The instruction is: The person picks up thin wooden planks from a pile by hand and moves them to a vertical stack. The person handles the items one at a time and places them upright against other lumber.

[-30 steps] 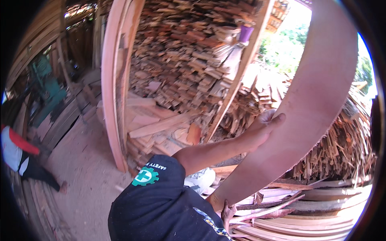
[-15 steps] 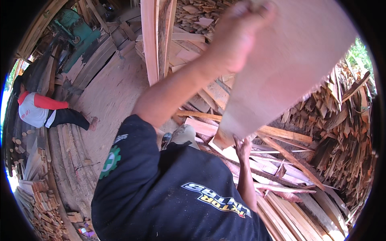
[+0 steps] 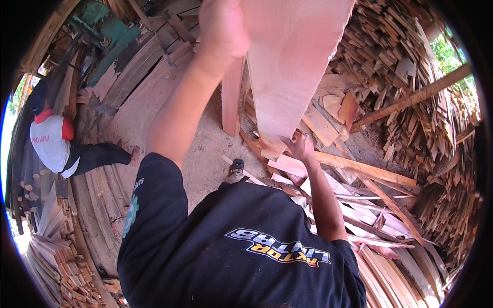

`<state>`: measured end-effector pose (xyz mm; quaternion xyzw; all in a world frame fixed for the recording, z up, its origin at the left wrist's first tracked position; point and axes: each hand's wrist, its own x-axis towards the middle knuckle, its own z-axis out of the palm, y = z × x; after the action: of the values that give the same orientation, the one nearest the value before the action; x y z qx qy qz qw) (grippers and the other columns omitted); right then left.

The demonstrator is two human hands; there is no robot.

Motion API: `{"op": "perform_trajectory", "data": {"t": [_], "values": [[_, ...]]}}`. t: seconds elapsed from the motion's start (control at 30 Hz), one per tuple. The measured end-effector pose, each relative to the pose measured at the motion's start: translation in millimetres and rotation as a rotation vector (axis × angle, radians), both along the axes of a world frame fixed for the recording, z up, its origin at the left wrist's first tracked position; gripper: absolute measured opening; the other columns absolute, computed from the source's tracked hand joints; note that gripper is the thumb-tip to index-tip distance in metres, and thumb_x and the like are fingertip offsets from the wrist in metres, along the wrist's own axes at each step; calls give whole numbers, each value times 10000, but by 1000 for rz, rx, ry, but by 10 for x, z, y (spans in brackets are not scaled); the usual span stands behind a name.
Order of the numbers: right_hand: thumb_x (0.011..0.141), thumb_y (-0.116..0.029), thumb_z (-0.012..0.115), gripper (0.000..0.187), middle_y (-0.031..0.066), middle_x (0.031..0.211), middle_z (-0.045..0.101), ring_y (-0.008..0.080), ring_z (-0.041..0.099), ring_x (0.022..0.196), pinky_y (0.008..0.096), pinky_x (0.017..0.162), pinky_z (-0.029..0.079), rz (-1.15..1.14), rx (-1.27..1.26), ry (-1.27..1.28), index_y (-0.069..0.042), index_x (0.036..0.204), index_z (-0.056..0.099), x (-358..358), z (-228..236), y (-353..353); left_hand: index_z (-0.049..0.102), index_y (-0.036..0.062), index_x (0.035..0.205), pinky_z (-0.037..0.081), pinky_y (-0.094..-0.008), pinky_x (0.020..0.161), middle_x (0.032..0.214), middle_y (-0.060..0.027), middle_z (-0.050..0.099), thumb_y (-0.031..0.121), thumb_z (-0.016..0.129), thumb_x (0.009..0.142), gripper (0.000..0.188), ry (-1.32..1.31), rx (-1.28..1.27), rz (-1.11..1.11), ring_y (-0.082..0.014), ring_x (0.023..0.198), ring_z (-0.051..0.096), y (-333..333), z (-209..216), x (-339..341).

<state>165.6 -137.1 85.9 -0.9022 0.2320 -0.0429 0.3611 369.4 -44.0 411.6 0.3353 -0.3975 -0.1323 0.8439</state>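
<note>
A wide, pinkish sawn wooden board stands steeply tilted in front of me, its upper end running out of the picture. High up at its left edge is my left hand, closed on the board; part of the fingers is cut off by the frame or hidden. Down at the narrower lower end, my right hand grips the right edge with bent fingers. That lower end hangs above loose offcuts. Behind the board, an upright plank stands on the ground.
A tall stack of split wood fills the right side, with a slanting pole before it. Long slats lie at lower right. On the left, a person sits on long logs, near a green machine.
The board and both hands have shifted left in view, and the board now stands more upright. My left hand has moved toward the top edge. The seated person's arm has moved.
</note>
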Motion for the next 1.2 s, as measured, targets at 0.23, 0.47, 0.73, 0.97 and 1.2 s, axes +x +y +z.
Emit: {"op": "perform_trajectory", "data": {"t": [0.23, 0.47, 0.73, 0.97, 1.2], "values": [[785, -297, 708, 741, 183, 1320, 470, 337, 556, 1079, 427, 925, 449, 87, 277, -427, -42, 1377, 341, 1339, 1285, 294, 576, 26, 1053, 405, -282, 882, 1011, -19, 600, 208, 569, 907, 233, 68, 32, 95, -121, 964, 548, 480, -631, 1412], [854, -202, 637, 291, 186, 889, 646, 252, 636, 801, 371, 728, 491, -52, 113, -603, 3, 1056, 596, 2912, 1823, 225, 576, 65, 990, 340, -210, 712, 814, 78, 451, 212, 596, 900, 174, 115, 119, 164, -39, 762, 402, 414, -1309, 2543], [844, -227, 653, 255, 199, 700, 577, 287, 561, 595, 382, 572, 440, -144, -55, -606, 19, 865, 593, 3392, 1719, 277, 549, 102, 809, 237, -215, 559, 681, 102, 371, 228, 591, 914, 170, 197, 113, 95, -19, 630, 294, 279, -1359, 3083], [846, -203, 648, 234, 185, 683, 573, 277, 553, 598, 375, 579, 438, -142, -61, -579, 23, 846, 592, 3504, 1651, 286, 599, 56, 880, 235, -205, 536, 676, 98, 381, 231, 592, 913, 178, 170, 150, 170, -17, 616, 291, 165, -1521, 3290], [832, -156, 604, 219, 233, 847, 627, 314, 655, 769, 389, 662, 486, -172, -81, -492, -13, 994, 639, 3770, 1695, 151, 596, 33, 1137, 344, -186, 687, 884, 85, 509, 176, 586, 909, 269, 104, 117, 166, -20, 775, 403, 68, -1418, 3510]]}}
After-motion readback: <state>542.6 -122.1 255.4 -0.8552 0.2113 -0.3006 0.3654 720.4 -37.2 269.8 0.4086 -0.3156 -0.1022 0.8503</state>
